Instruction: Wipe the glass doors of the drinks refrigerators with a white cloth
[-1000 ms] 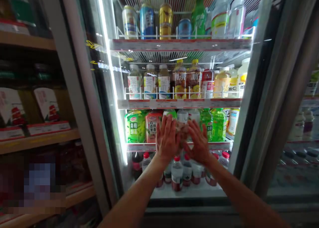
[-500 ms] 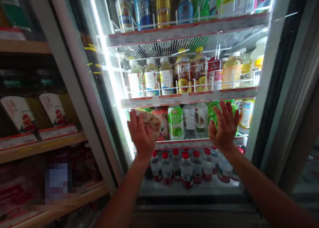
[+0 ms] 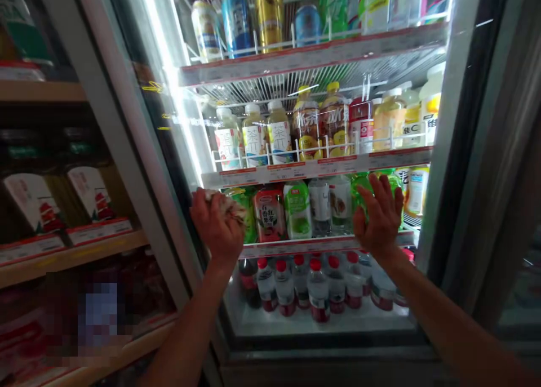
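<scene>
My left hand (image 3: pixel 217 226) is closed over a crumpled, pale, blotchy cloth (image 3: pixel 230 208), which sticks out past the fingers on the right. It is at the left side of a lit drinks fridge, seemingly against the glass door, beside a red drink bottle (image 3: pixel 270 213). My right hand (image 3: pixel 379 213) is raised with fingers spread and holds nothing. It covers part of some green bottles (image 3: pixel 361 187) on the same shelf level. Whether the right palm touches the glass cannot be made out.
Cans (image 3: pixel 236 23) fill the top shelf, and tea bottles (image 3: pixel 253 136) stand on the one below. Red-capped bottles (image 3: pixel 318 291) stand at the fridge bottom. To the left, a wooden shelf (image 3: pixel 105 243) bears dark bottles with white labels (image 3: pixel 91 190).
My left hand has moved left with the cloth, uncovering the red bottle and a green one beside it. My right hand stays in about the same place. The view has shifted slightly.
</scene>
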Available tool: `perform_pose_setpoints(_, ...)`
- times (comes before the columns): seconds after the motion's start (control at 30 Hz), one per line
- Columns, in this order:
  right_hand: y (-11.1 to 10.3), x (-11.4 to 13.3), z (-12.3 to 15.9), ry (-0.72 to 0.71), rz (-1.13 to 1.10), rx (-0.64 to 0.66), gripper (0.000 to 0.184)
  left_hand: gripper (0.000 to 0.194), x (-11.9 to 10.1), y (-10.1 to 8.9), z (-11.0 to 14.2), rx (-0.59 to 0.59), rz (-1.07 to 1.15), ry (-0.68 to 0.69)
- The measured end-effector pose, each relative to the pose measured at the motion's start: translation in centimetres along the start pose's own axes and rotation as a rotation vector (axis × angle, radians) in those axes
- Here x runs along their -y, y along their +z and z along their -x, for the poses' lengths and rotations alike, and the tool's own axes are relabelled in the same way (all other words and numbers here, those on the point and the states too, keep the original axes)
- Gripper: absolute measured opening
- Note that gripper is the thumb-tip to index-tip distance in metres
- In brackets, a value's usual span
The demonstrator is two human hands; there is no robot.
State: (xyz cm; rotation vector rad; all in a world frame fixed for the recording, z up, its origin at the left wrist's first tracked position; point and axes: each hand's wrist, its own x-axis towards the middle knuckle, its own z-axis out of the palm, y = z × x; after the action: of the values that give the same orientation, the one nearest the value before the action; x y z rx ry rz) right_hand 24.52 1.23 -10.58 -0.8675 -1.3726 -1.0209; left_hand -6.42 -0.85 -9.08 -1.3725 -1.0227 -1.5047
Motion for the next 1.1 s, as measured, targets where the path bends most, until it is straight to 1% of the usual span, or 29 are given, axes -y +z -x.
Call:
perform_pose_setpoints(0.1, 0.0, -0.1, 0.0, -0.021, -0.012, -0.03, 0.049, 0.054, -3.8, 1.5, 0.4, 0.03, 0.063, 0.11)
perform_pose_setpoints(0.13, 0.0, -0.2, 0.0, -0.03, -0.018, -0.033, 0.049, 0.054, -4.7, 2.0, 0.6, 0.041, 0.079, 0.135)
perform_pose_setpoints(0.17, 0.0, -0.3, 0.0, -0.04, -0.025, -0.031, 0.049, 0.052, -5.1, 2.2, 0.8, 0.057, 0.089, 0.152)
perform_pose_setpoints(0.2, -0.1, -0.4, 0.0, -0.049, -0.031, -0.03, 0.049, 0.049, -4.8, 2.2, 0.9, 0.069, 0.092, 0.165)
perform_pose_setpoints(0.23, -0.1, -0.4, 0.0, -0.056, -0.035, -0.029, 0.049, 0.046, -3.9, 1.9, 0.9, 0.076, 0.084, 0.167)
perform_pose_setpoints(0.27, -0.1, -0.4, 0.0, -0.059, -0.037, -0.03, 0.049, 0.044, -2.6, 1.5, 0.8, 0.075, 0.064, 0.152)
perform_pose_setpoints(0.3, -0.1, -0.4, 0.0, -0.057, -0.036, -0.032, 0.049, 0.043, -1.1, 1.0, 0.7, 0.056, 0.03, 0.112)
perform_pose_setpoints(0.37, 0.0, -0.3, 0.1, -0.046, -0.029, -0.039, 0.049, 0.043, 1.5, 0.1, 0.3, -0.02, -0.051, -0.028)
perform_pose_setpoints(0.4, 0.1, -0.2, 0.1, -0.038, -0.026, -0.041, 0.05, 0.043, 1.9, -0.1, 0.1, -0.058, -0.081, -0.092)
perform_pose_setpoints(0.43, 0.1, -0.1, 0.1, -0.031, -0.024, -0.042, 0.05, 0.043, 1.7, -0.1, 0.1, -0.083, -0.092, -0.12)
perform_pose_setpoints(0.47, 0.2, -0.1, 0.1, -0.026, -0.023, -0.043, 0.05, 0.042, 0.7, 0.2, 0.4, -0.081, -0.082, -0.097)
perform_pose_setpoints(0.5, 0.2, 0.0, 0.1, -0.024, -0.024, -0.047, 0.05, 0.041, -0.9, 0.6, 0.8, -0.05, -0.048, -0.02)
perform_pose_setpoints(0.53, 0.2, 0.0, 0.1, -0.025, -0.025, -0.052, 0.049, 0.04, -3.0, 1.2, 1.3, -0.004, 0.0, 0.101)
perform_pose_setpoints(0.6, 0.1, -0.1, 0.0, -0.031, -0.023, -0.056, 0.048, 0.037, -7.0, 2.5, 2.6, 0.147, 0.124, 0.411)
perform_pose_setpoints(0.63, 0.0, -0.2, 0.0, -0.036, -0.027, -0.054, 0.047, 0.035, -8.4, 2.9, 3.1, 0.199, 0.161, 0.522)
perform_pose_setpoints(0.67, -0.1, -0.3, 0.0, -0.046, -0.034, -0.05, 0.047, 0.034, -9.0, 3.1, 3.4, 0.228, 0.179, 0.591)
perform_pose_setpoints(0.7, -0.2, -0.4, 0.0, -0.057, -0.042, -0.043, 0.047, 0.033, -8.8, 3.0, 3.4, 0.226, 0.173, 0.608)
perform_pose_setpoints(0.73, -0.2, -0.5, 0.1, -0.065, -0.05, -0.031, 0.048, 0.033, -7.9, 2.6, 3.1, 0.204, 0.146, 0.575)
perform_pose_setpoints(0.8, -0.3, -0.5, 0.2, -0.067, -0.054, -0.016, 0.051, 0.033, -4.2, 1.6, 1.7, 0.114, 0.06, 0.404)
perform_pose_setpoints(0.83, -0.3, -0.5, 0.2, -0.058, -0.048, -0.011, 0.052, 0.034, -2.2, 1.0, 0.7, 0.068, 0.012, 0.278)
perform_pose_setpoints(0.87, -0.3, -0.4, 0.2, -0.043, -0.041, -0.004, 0.053, 0.035, -0.4, 0.6, -0.1, -0.004, -0.034, 0.119)
perform_pose_setpoints(0.9, -0.2, -0.3, 0.3, -0.029, -0.036, 0.0, 0.054, 0.036, 0.7, 0.3, -0.8, -0.07, -0.064, -0.023)
perform_pose_setpoints(0.93, -0.2, -0.2, 0.3, -0.02, -0.032, 0.002, 0.054, 0.037, 1.2, 0.3, -1.2, -0.111, -0.08, -0.123)
perform_pose_setpoints(0.97, -0.2, -0.2, 0.3, -0.014, -0.031, 0.003, 0.055, 0.037, 0.9, 0.4, -1.3, -0.127, -0.076, -0.157)
perform_pose_setpoints(1.0, -0.2, -0.1, 0.3, -0.013, -0.031, 0.003, 0.055, 0.037, -0.1, 0.7, -1.0, -0.107, -0.054, -0.112)
perform_pose_setpoints(1.03, -0.2, -0.1, 0.3, -0.015, -0.032, 0.003, 0.054, 0.037, -1.6, 1.2, -0.4, -0.058, -0.017, 0.002)
perform_pose_setpoints(1.1, -0.2, -0.3, 0.3, -0.028, -0.033, -0.002, 0.053, 0.036, -4.6, 2.1, 0.9, 0.057, 0.065, 0.302)
